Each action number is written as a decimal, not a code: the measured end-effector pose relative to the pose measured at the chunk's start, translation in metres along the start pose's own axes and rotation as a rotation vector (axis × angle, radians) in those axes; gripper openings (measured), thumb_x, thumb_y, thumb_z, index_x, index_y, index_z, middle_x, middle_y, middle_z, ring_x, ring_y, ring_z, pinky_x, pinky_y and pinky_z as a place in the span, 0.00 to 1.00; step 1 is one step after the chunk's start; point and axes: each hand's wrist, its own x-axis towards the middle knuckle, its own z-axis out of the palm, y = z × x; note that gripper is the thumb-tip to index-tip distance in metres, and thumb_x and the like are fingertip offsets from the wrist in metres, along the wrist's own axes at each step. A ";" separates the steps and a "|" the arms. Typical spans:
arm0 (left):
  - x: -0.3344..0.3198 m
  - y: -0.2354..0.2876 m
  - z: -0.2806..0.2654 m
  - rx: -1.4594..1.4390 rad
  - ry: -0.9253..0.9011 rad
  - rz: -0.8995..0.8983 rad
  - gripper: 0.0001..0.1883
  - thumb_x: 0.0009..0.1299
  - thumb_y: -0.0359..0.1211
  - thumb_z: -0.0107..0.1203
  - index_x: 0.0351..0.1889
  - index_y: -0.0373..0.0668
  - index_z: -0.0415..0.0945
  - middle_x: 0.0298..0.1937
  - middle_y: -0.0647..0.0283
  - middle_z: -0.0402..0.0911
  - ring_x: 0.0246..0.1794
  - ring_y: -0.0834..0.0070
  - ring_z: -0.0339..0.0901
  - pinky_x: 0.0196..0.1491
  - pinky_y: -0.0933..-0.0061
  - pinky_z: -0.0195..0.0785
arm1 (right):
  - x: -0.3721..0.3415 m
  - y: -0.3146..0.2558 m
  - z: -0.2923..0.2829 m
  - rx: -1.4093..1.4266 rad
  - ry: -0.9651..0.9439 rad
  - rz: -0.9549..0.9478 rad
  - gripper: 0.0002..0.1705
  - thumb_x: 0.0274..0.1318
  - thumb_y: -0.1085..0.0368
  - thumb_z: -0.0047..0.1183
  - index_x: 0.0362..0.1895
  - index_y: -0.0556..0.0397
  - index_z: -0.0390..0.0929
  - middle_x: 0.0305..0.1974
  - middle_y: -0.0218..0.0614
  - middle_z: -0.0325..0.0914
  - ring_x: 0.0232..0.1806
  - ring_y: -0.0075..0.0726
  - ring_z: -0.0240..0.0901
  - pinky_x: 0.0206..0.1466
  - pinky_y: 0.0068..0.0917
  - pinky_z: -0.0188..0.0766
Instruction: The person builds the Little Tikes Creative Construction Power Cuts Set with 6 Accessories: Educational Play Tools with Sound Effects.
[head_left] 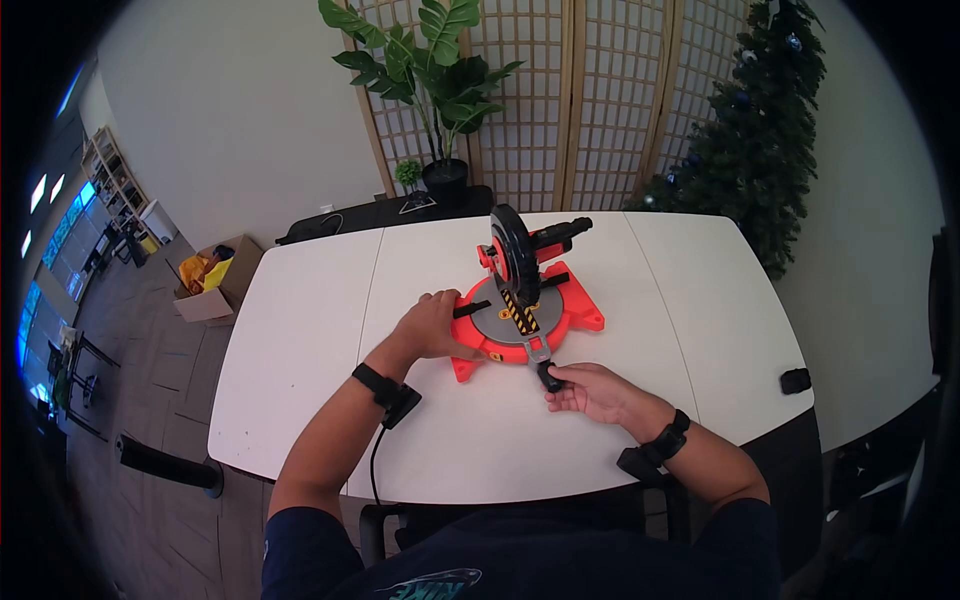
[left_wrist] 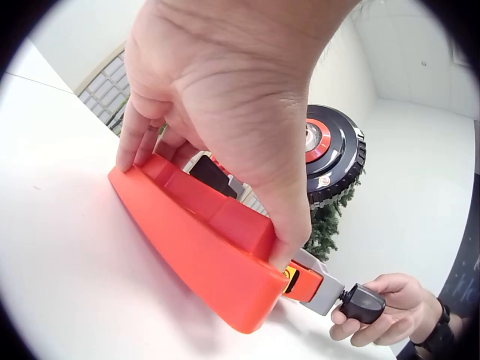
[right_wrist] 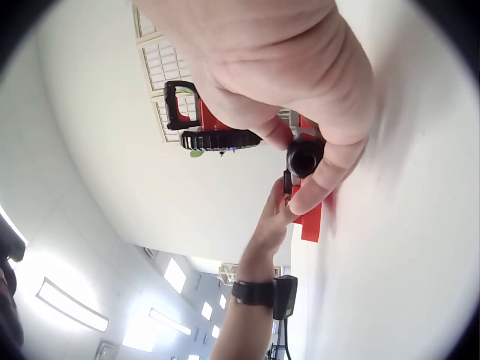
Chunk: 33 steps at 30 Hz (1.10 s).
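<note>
A toy miter saw with a red base [head_left: 586, 302], grey round plate and black disc blade [head_left: 514, 256] stands on the white table. The left hand [head_left: 430, 326] grips the left side of the red base [left_wrist: 202, 262], thumb at the front edge and fingers over the back. At the front, the right hand [head_left: 598, 392] pinches the black knob [left_wrist: 363, 304] on the grey arm between thumb and fingers. The right wrist view shows that knob [right_wrist: 304, 157] end-on inside the right hand [right_wrist: 300, 90]. The blade is raised above the plate.
A small black object [head_left: 795, 381] lies at the white table's [head_left: 300, 330] right edge. Behind stand a potted plant [head_left: 445, 175], a lattice screen [head_left: 610, 110] and a decorated tree [head_left: 760, 150]. On the left floor are a cardboard box [head_left: 232, 283] and a black cylinder [head_left: 165, 463].
</note>
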 end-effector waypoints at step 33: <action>0.000 0.003 -0.002 0.021 -0.030 -0.023 0.62 0.38 0.67 0.73 0.63 0.32 0.66 0.56 0.45 0.77 0.59 0.51 0.73 0.62 0.60 0.69 | -0.004 -0.006 0.009 -0.065 0.009 0.038 0.16 0.69 0.59 0.56 0.52 0.57 0.74 0.50 0.40 0.81 0.44 0.27 0.81 0.39 0.23 0.77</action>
